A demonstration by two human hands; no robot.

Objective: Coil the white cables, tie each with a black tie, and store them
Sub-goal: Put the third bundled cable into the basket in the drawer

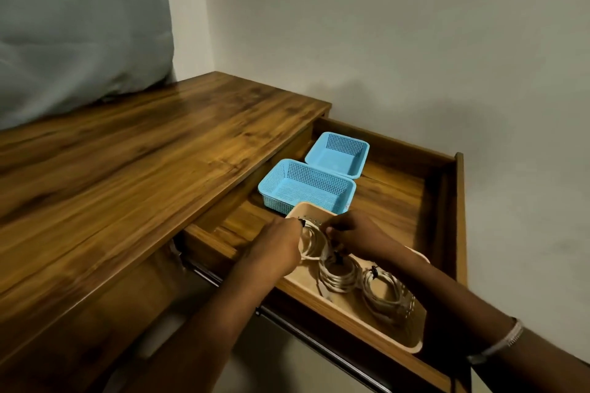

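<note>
Three coiled white cables sit in the beige tray [412, 348] at the lower centre of the frame, inside the open drawer [459, 220] of the wooden tabletop [127, 169]. Two of them, the middle coil [338, 277] and the right coil [388, 295], lie flat and each shows a black tie, so they look finished and stored. The third coil [311, 242], at the tray's far end, is between both hands: the left hand [274, 246] has its fingers curled round the coil's left side near a black tie, and the right hand [357, 236] pinches its right edge with bent fingers. Whether that tie is fully fastened I cannot tell, since the hands cover part of it. My judgement is that the task is near its end, with only this last coil to be settled in place and the drawer perhaps to be shut; no loose cable shows elsewhere. Two blue mesh baskets, the near basket [271, 191] and the far basket [362, 156], stand behind the tray towards the centre of the frame, both holding nothing visible. A grey cushion [79, 25] fills the upper left.
</note>
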